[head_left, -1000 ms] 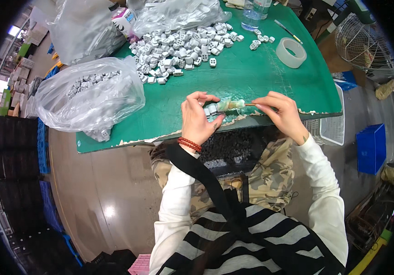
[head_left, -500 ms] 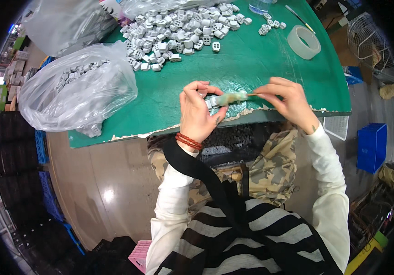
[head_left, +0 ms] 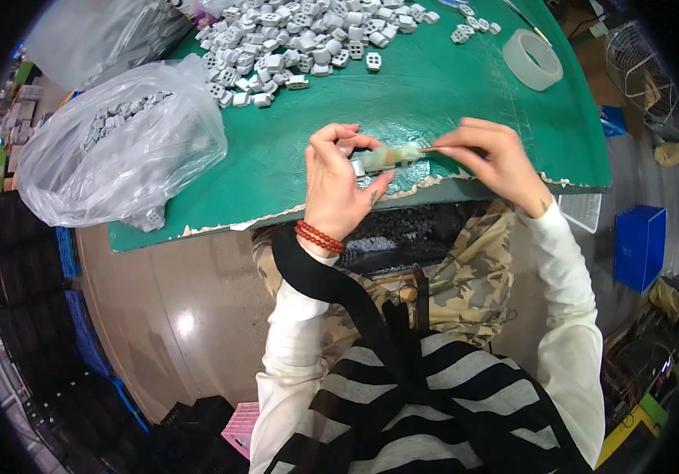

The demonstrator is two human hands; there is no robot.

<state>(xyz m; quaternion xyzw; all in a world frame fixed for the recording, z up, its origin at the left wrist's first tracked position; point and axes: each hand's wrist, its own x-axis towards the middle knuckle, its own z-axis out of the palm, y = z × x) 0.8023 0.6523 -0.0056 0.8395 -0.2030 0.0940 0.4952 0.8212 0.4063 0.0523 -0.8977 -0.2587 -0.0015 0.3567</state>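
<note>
My left hand (head_left: 335, 178), a red beaded bracelet on its wrist, has its thumb and fingers closed around a small light-grey plastic part (head_left: 358, 167) just above the near edge of the table. My right hand (head_left: 491, 154) pinches a thin brown stick (head_left: 432, 149) between thumb and fingers. Between the hands, at the stick's left end, is a pale greenish, soft-looking wad (head_left: 396, 155), blurred and close against the grey part. Whether the wad is fixed to the stick I cannot tell. My left fingers hide some of the part.
Many grey parts (head_left: 308, 39) lie piled on the green table (head_left: 276, 130). A clear plastic bag (head_left: 157, 150) with more sits at the left. Tape roll (head_left: 532, 60) and a pen-like tool (head_left: 527, 22) lie far right. A dark tray (head_left: 387, 237) with parts rests at my lap.
The view has shifted slightly, so the table things appear higher. Both hands stay close together over the table edge, and the right hand with the stick has moved slightly.
</note>
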